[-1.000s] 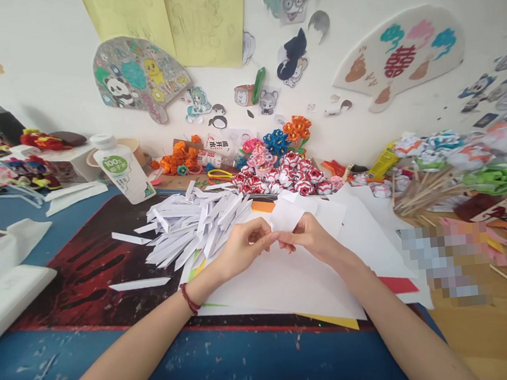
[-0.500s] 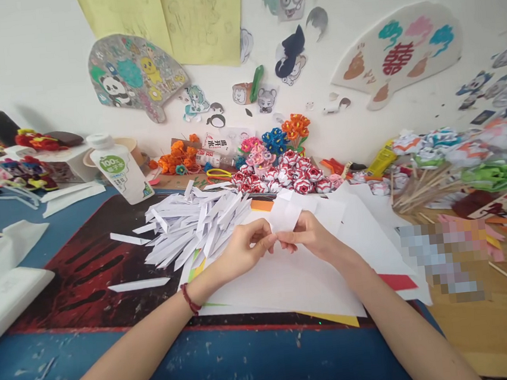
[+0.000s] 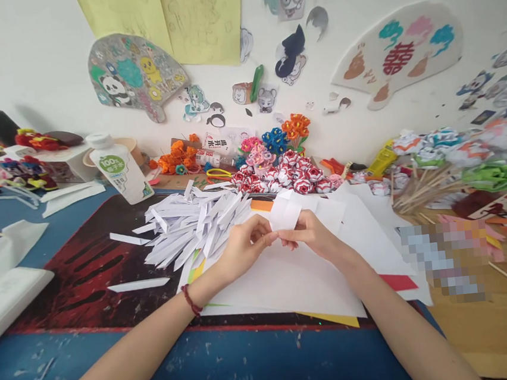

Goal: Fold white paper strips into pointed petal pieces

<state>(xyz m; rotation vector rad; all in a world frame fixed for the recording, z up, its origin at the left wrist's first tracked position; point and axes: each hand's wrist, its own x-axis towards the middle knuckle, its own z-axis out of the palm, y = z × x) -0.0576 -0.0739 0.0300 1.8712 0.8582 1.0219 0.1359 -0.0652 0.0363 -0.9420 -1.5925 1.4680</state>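
Between my hands is a small piece of white paper [image 3: 285, 212], curved and standing up from the fingers. My left hand [image 3: 248, 242] pinches its lower edge with thumb and forefinger. From the other side my right hand [image 3: 309, 232] grips the same paper, thumb tip touching the left thumb. Beneath both hands lie large white paper sheets [image 3: 284, 279], with coloured sheets peeking out at their edges. A heap of folded white paper strips [image 3: 198, 222] sits just left of the hands. One single strip [image 3: 139, 284] lies apart on the dark red and black mat [image 3: 86, 272].
A white bottle [image 3: 119, 170] stands behind the mat. Red and white craft flowers [image 3: 299, 173] line the wall side. Wooden sticks [image 3: 428, 188] and paper flowers [image 3: 488, 176] crowd the right. A white device [image 3: 15, 299] lies at the left edge.
The hands stay in nearly the same place, with slight finger shifts. The paper's lower edge looks a little more curved now. Nothing else has moved.
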